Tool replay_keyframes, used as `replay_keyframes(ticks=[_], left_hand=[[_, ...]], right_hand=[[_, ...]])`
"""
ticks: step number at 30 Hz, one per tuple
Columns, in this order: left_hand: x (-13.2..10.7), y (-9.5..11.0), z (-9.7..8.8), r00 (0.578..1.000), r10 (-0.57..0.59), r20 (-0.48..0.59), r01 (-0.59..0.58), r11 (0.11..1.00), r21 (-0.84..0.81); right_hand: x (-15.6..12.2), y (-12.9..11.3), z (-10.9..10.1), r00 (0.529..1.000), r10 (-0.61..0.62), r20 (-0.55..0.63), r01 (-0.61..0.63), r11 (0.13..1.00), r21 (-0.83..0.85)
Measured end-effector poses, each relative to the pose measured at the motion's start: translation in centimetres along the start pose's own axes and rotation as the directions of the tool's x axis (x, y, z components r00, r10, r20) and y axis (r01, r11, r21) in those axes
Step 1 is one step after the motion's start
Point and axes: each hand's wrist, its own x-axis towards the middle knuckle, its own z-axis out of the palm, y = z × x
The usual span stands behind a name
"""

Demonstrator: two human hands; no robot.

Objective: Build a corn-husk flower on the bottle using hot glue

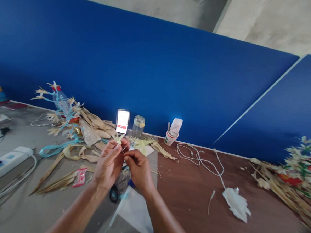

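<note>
My left hand (111,160) is closed, its thumb and fingers pinching a small pale yellow-green flower (119,138) that looks made of husk strips. Just to its right, my right hand (139,167) is closed too, thumb against forefinger. A thin, light stem or wire seems to run from the flower to these fingertips, though it is too fine to make out well. Both hands are above the table, almost touching each other. Behind them stand a lit phone (122,122) and a clear glass jar (138,127). Dried corn husks (96,123) lie to the left.
Husk flowers on blue stems (65,113) lean by a plastic bottle (60,101). A power strip (5,163) and a red candy wrapper (80,177) lie left. Rightward are a paper cup (171,137), a white cable (215,170), crumpled tissue (236,203) and white flowers (304,155). A blue partition (159,67) rises behind.
</note>
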Motion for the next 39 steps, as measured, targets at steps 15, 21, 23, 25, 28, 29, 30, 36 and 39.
replay_keyframes(ticks=[15,21,23,25,28,29,30,36,39], left_hand=[[-0.2,1.3,0.1,0.995,-0.079,0.06,0.061,0.964,0.259],[-0.3,1.4,0.3,1.0,-0.01,-0.006,0.011,0.947,0.32],[-0.3,1.4,0.2,0.999,0.015,-0.034,-0.001,0.934,0.358],[-0.2,1.4,0.1,0.998,0.031,-0.048,-0.009,0.917,0.398],[0.0,1.3,-0.4,0.998,0.049,-0.049,-0.022,0.89,0.456],[0.1,1.2,-0.6,0.997,0.059,-0.045,-0.031,0.879,0.476],[0.1,1.1,-0.8,0.997,0.072,-0.039,-0.043,0.868,0.495],[0.1,0.9,-0.6,0.999,0.026,0.033,-0.039,0.856,0.515],[0.0,0.9,-0.4,0.999,-0.016,0.04,-0.005,0.88,0.475]], right_hand=[[0.0,-0.1,-0.7,0.986,-0.143,-0.082,0.138,0.988,-0.068],[0.0,-0.6,-1.2,0.973,-0.204,-0.104,0.188,0.971,-0.147],[0.1,-0.6,-1.4,0.968,-0.226,-0.109,0.205,0.963,-0.176],[0.2,-0.5,-1.6,0.961,-0.252,-0.114,0.226,0.953,-0.2],[0.3,-0.3,-1.8,0.953,-0.281,-0.116,0.249,0.941,-0.23],[0.3,-0.2,-1.8,0.952,-0.285,-0.113,0.253,0.938,-0.236],[0.3,-0.2,-1.8,0.952,-0.286,-0.109,0.254,0.937,-0.241],[0.7,0.2,-2.0,0.949,-0.289,-0.13,0.252,0.937,-0.241],[0.8,0.4,-2.0,0.95,-0.279,-0.139,0.238,0.937,-0.257]])
